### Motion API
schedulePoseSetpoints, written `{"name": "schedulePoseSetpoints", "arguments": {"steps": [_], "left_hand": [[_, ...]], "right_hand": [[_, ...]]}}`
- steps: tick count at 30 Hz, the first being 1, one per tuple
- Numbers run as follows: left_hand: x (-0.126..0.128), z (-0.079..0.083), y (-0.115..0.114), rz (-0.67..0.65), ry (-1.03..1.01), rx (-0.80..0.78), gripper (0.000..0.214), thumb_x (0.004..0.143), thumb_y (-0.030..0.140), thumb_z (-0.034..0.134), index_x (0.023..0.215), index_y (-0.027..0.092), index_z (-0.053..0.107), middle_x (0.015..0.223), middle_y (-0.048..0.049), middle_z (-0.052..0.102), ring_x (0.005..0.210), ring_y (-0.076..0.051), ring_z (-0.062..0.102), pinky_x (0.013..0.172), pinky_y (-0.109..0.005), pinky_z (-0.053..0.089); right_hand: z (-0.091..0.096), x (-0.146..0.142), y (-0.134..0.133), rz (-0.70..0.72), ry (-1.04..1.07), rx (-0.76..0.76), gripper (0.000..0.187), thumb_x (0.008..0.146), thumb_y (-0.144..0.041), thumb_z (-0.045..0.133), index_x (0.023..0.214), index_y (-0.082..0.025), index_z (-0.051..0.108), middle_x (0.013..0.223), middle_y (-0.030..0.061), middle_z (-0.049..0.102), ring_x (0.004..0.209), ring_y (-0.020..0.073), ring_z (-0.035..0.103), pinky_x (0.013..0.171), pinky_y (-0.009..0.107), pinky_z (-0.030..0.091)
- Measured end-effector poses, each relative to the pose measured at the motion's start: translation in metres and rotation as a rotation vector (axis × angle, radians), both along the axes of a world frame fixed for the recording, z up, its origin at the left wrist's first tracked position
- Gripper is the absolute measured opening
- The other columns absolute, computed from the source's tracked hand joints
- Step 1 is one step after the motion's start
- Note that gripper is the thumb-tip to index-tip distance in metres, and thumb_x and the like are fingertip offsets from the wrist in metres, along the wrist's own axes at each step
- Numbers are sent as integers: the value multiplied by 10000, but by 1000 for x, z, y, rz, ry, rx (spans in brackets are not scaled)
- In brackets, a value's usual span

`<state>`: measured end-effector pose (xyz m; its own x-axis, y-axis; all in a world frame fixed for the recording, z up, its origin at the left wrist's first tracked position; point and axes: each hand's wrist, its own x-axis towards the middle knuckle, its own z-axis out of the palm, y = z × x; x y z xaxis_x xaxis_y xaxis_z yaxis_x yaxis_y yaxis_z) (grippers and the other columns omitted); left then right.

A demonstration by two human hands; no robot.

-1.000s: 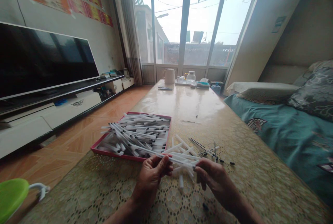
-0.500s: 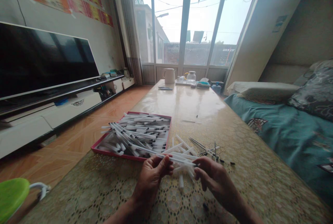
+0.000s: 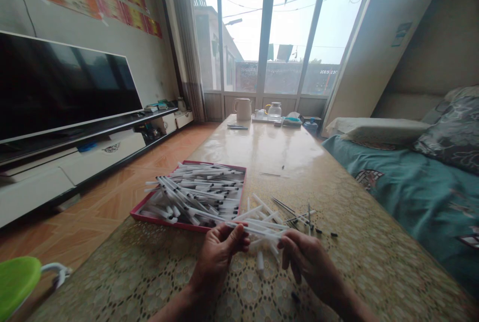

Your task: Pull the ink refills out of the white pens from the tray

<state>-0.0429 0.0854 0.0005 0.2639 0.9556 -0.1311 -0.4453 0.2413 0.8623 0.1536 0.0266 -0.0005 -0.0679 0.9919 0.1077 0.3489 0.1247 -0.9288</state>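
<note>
Long table (image 3: 262, 152) — red tray (image 3: 239, 197), loose pens (image 3: 262, 212), jug (image 3: 243, 109).

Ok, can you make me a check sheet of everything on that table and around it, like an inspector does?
Surface: long table, patterned cloth on the near part, shiny bare top farther off.
Job's things: white pen tube held between both hands; loose tubes under it; red tray heaped with pens; thin refills near the right hand.
Clutter: mug and glass pot at the far end; green cup low left.
Hands: left hand and right hand both pinch the tube.
Cables: wire on the wall above the TV.
Surroundings: TV left, window ahead, bed right.
</note>
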Motion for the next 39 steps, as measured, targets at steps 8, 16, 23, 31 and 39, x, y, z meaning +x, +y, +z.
{"name": "schedulePoseSetpoints", "arguments": {"steps": [8,16,23,31,39], "left_hand": [[1,3,0,2,-19,3,255,586,313,785,727,115,708,583,-23,661,496,-93,586,494,-181,473],[1,5,-2,6,24,0,288,564,346,790,724,121,706,573,-23,658,494,-96,584,499,-186,477],[-4,5,2,54,-14,-24,251,580,322,786,698,120,696,572,-15,658,499,-88,590,505,-177,485],[-3,4,2,19,-13,-6,254,593,311,780,734,114,703,564,-18,662,484,-92,588,501,-183,486],[-3,6,0,51,-30,6,267,610,304,768,765,101,689,593,-25,648,499,-94,577,498,-192,477]], "right_hand": [[-1,-1,0,8,14,-23,403,921,-457,326,766,-151,538,555,-7,609,318,46,462,338,147,297],[-2,-3,1,0,61,-50,402,895,-501,363,841,-149,550,583,2,629,321,54,482,327,146,303],[3,2,2,-56,106,-57,348,852,-486,470,744,-158,511,603,0,621,368,70,529,320,146,328],[-2,4,8,-76,501,-204,357,718,-471,649,816,-163,498,696,8,631,411,88,566,307,157,384],[8,17,7,-154,547,-198,347,686,-452,690,726,-149,526,538,-70,512,314,-1,363,287,111,235]]}}
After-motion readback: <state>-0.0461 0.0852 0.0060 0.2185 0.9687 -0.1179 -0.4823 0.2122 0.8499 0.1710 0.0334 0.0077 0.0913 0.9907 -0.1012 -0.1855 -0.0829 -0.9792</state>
